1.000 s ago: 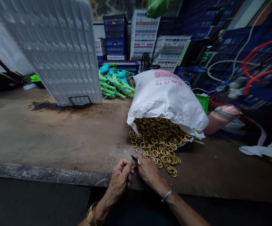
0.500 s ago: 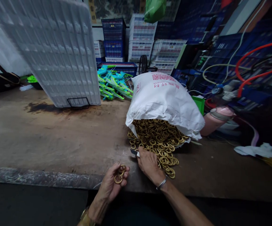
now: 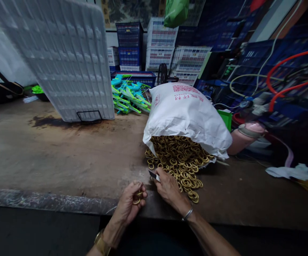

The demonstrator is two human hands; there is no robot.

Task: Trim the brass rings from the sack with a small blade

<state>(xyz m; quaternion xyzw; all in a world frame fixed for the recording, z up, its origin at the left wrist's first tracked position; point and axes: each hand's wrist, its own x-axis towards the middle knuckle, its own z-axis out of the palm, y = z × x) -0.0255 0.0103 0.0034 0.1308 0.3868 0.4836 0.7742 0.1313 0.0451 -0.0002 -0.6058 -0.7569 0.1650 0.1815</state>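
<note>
A white sack [image 3: 188, 115] lies on its side on the brown workbench [image 3: 63, 156], spilling a heap of brass-coloured rings [image 3: 179, 160] toward me. My left hand [image 3: 129, 206] is closed round a few of these rings near the bench's front edge. My right hand [image 3: 170, 188] sits just right of it, at the foot of the heap, pinching a small dark blade [image 3: 153, 175] that points up and left. The two hands are a short gap apart.
A grey moulded tray [image 3: 71, 57] leans upright at the back left. Cyan and green plastic parts [image 3: 129, 96] lie behind the sack. Stacked white and blue crates [image 3: 164, 42] fill the back. A pink bottle [image 3: 246, 135], red hoses [image 3: 290, 71] and a white rag [image 3: 287, 171] are at the right.
The hands, together at the blade one second ago, parted. My left hand dropped back with the rings and now curls tighter round them. My right hand stays by the heap.
</note>
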